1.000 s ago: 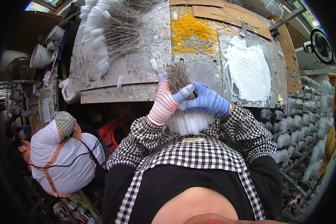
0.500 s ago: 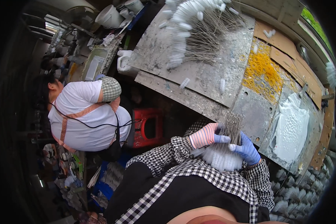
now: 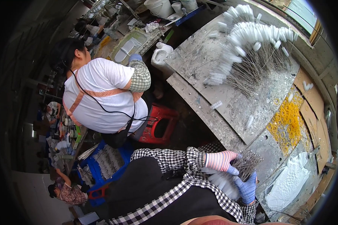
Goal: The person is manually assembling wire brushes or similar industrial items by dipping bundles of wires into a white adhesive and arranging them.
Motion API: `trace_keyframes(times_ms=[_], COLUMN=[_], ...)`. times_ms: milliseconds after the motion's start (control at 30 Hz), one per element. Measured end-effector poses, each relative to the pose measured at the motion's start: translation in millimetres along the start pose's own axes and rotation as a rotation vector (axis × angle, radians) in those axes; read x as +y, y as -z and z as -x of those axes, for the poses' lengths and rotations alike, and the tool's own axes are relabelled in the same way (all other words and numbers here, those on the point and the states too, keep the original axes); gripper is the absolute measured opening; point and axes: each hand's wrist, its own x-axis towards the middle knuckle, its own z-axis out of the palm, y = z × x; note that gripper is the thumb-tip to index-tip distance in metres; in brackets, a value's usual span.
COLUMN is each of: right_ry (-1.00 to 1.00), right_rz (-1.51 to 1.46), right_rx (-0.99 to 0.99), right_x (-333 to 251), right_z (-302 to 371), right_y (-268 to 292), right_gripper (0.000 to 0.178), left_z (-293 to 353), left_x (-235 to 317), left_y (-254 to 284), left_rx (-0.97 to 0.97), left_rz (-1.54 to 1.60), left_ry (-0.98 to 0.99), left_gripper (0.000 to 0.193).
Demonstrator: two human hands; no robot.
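A bundle of wire-stemmed brushes (image 3: 226, 184) with white bristle heads is held close in front of my body. Its thin grey wires fan out over the near edge of the table. My left hand (image 3: 221, 162), in a pink-striped glove with bluish fingers, grips the bundle from the left. From the other side my right hand (image 3: 247, 188), in a blue glove, closes around it. Fingers and bristles partly hide where each hand meets the wires. Nearby on the worn table (image 3: 210, 127) lies a patch of white paste (image 3: 289, 183).
A large heap of similar brushes (image 3: 251, 41) covers the table's far part. Many yellow rings (image 3: 287, 122) lie on the right. At left a co-worker in a white shirt (image 3: 101, 93) sits by a red stool (image 3: 159, 123). Blue crates (image 3: 90, 170) stand behind.
The view has swung, so the table and co-worker appear shifted right. Both hands still hold the brush bundle, whose wires now lean more to the right; the bristles look blurred.
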Motion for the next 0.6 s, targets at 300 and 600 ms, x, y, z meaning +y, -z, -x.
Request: trace_keyframes(times_ms=[300, 600], right_ry=[-0.028, -0.182], right_rz=[-0.057, -0.336], right_rx=[0.037, -0.043], right_x=[-10, -43], right_z=[6, -12], right_y=[0, -14], right_gripper=[0.060, 0.069], left_z=[-2, 3], left_x=[-23, -16], left_y=[5, -14], left_rx=[0.143, 0.178], left_rz=[0.018, -0.185], left_ry=[-0.170, -0.156], left_gripper=[0.058, 0.051])
